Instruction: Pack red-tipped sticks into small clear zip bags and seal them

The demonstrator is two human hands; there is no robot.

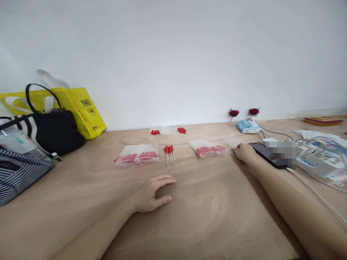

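My left hand (pixel 153 195) rests on the wooden table, holding nothing, its thumb and fingers apart. To the right, my right hand (pixel 245 153) has its fingers closed at the edge of a faint clear plastic bag (pixel 229 141) lying flat. Beyond my left hand, several red-topped droppers (pixel 169 155) lie loose side by side. Clear zip bags with red-topped pieces inside lie left of them (pixel 135 155) and right of them (pixel 208 148). Nearer the wall are two small heaps of loose red rubber bulbs, one left (pixel 155 132) and one right (pixel 181 130), on clear plastic.
At left stand a yellow bag (pixel 93 119), a black handbag (pixel 58 131) and a striped cloth bag (pixel 21 177). A phone (pixel 267 153) with a white cable lies beside my right hand. Behind it are a blue tissue pack (pixel 248 126), two red roses and tangled cables.
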